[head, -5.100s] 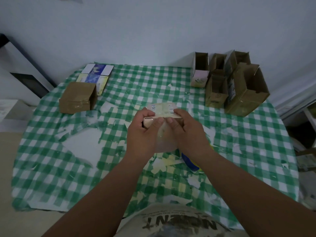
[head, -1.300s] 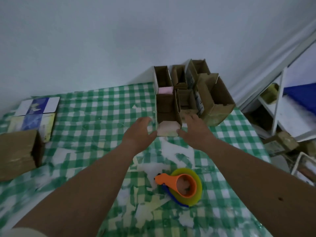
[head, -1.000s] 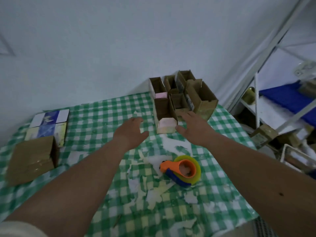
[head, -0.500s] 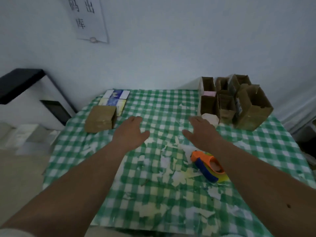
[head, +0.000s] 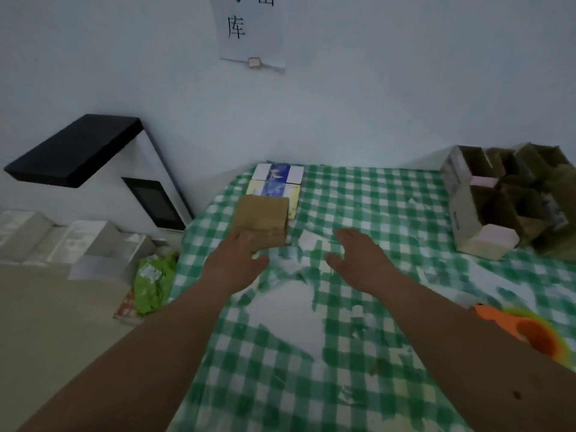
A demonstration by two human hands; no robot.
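Note:
Both my hands reach out empty over the green checked tablecloth [head: 358, 194]. My left hand [head: 238, 257] has straight fingers whose tips lie at the near edge of a flat brown cardboard stack [head: 261, 218]. My right hand [head: 358, 257] hovers open to the right of that stack, apart from it. Behind the stack lie a yellow and blue flat box [head: 274, 190] and a white and blue one [head: 278, 173]. At the far right stands a group of assembled open boxes [head: 505, 201], the nearest one pale with a pink flap [head: 486, 238].
An orange tape dispenser [head: 530, 332] on a yellow roll sits at the right edge near my right forearm. White paper scraps litter the cloth. Left of the table are white boxes [head: 62, 241], a green bag [head: 152, 279] and a white cabinet with a black top [head: 78, 148].
I set the folded box with the others at the right and let go. My view and both open hands have since swung left, toward the brown cardboard stack.

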